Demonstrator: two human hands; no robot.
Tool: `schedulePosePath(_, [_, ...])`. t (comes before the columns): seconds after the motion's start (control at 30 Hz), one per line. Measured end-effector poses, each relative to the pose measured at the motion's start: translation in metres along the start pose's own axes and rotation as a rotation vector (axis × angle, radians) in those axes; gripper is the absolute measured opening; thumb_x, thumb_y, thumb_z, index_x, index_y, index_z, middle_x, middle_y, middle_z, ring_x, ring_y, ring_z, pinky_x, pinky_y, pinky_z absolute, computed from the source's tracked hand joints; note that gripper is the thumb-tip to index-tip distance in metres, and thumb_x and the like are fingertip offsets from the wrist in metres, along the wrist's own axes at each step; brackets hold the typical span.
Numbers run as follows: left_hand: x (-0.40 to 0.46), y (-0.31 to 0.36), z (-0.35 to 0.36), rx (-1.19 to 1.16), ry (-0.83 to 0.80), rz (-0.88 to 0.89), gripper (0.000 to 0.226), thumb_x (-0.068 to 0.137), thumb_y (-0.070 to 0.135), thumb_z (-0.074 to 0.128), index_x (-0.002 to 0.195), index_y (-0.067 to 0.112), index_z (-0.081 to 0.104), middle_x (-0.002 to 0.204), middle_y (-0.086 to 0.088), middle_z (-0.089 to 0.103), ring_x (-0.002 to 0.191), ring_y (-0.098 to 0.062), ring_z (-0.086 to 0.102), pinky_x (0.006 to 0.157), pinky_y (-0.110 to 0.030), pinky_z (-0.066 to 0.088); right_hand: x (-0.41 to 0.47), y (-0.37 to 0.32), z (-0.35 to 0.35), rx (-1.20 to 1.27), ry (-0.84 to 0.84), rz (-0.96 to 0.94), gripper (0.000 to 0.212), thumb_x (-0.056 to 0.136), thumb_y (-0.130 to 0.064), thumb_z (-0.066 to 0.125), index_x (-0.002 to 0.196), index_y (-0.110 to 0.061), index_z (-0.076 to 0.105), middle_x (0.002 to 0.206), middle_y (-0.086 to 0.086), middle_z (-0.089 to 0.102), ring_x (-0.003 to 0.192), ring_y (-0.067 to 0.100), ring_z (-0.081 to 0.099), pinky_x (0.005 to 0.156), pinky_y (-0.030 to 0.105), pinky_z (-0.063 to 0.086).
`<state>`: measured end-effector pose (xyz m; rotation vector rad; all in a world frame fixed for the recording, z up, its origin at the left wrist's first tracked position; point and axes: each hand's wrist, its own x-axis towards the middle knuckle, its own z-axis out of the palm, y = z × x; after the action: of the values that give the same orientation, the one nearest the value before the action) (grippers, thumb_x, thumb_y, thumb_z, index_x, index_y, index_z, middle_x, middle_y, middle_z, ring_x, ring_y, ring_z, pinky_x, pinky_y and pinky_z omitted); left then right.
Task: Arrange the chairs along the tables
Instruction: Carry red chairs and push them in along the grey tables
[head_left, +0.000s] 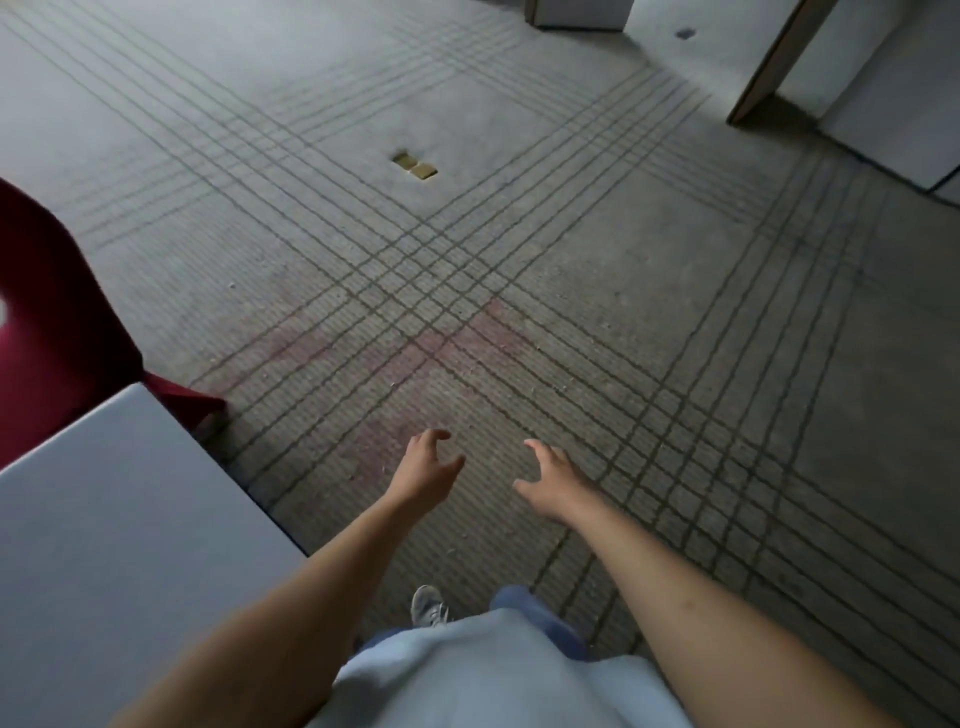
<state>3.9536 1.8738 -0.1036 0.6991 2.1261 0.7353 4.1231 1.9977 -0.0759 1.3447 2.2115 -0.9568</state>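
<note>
A dark red plastic chair (57, 332) stands at the left edge, pushed up against the far side of a grey-white table (114, 519) whose corner fills the lower left. My left hand (428, 467) and my right hand (553, 480) are both stretched out over the carpet in front of me, fingers loosely curled, holding nothing. Neither hand touches the chair or the table. The chair's seat and most of its legs are cut off by the frame.
Grey carpet with dark grid lines covers the floor, with a brass floor socket (414, 165) further ahead. White cabinet panels with wood edges (779, 62) stand at the top right. My shoe (428, 605) shows below my arms.
</note>
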Motion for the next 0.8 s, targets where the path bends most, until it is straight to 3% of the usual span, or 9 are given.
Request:
schedulePosePath(0.23, [0.080,-0.003,-0.068,-0.197,0.198,-0.109,0.050,0.091,0.042,0.064,0.135,0.021,0.053,0.141,-0.008,0.050,0.121,-0.022,0.055,0.102,-0.038,0.045,0.100,-0.103,-0.038,0.062,-0.056,-0.145,0.069,0.092,-0.035,0.066,0.154,-0.026,0.035,0.156,0.015,0.034,0.139,0.030,0.041,0.110,0.034,0.036])
schedulePosePath(0.5, [0.184,-0.019,-0.172,-0.310,0.434,-0.278,0.048,0.093,0.039,0.064,0.135,0.018,0.052,0.141,-0.007,0.049,0.122,-0.021,0.055,0.099,-0.031,0.044,0.250,-0.259,-0.072,-0.017,-0.235,-0.368,0.068,0.094,-0.035,0.063,0.155,-0.026,0.033,0.159,0.011,0.027,0.140,0.030,0.040,0.104,0.034,0.038])
schedulePosePath(0.7, [0.253,0.001,-0.269,-0.283,0.579,-0.431,0.046,0.093,0.034,0.065,0.134,0.016,0.053,0.138,-0.011,0.050,0.122,-0.023,0.054,0.097,-0.026,0.039,0.341,-0.381,-0.118,-0.057,-0.308,-0.556,0.066,0.093,-0.034,0.064,0.152,-0.023,0.038,0.153,0.014,0.038,0.137,0.029,0.043,0.101,0.029,0.039])
schedulePosePath(0.8, [0.289,0.015,-0.293,-0.284,0.620,-0.440,0.045,0.094,0.029,0.065,0.134,0.012,0.053,0.136,-0.011,0.050,0.121,-0.022,0.053,0.089,-0.020,0.038,0.380,-0.422,-0.130,-0.053,-0.339,-0.613,0.063,0.093,-0.033,0.065,0.150,-0.021,0.041,0.151,0.014,0.042,0.136,0.028,0.045,0.106,0.029,0.037])
